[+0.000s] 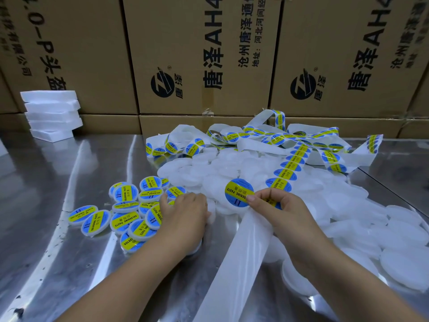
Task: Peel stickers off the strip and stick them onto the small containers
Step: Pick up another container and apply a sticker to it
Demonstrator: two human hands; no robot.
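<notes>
My right hand (282, 211) pinches a round blue and yellow sticker (238, 192) by its edge, half lifted off the white backing strip (243, 252) that runs down toward me. More stickers (287, 173) sit on the strip as it curls away to the back right. My left hand (185, 212) lies palm down at the right edge of a group of labelled containers (125, 219), fingers curled over one of them. A heap of plain white round containers (232, 168) fills the middle and right of the table.
Tangled sticker strip (267, 133) is piled at the back of the steel table (46, 182). A stack of white foam blocks (52, 112) stands at the back left. Cardboard boxes (197, 54) wall off the far side.
</notes>
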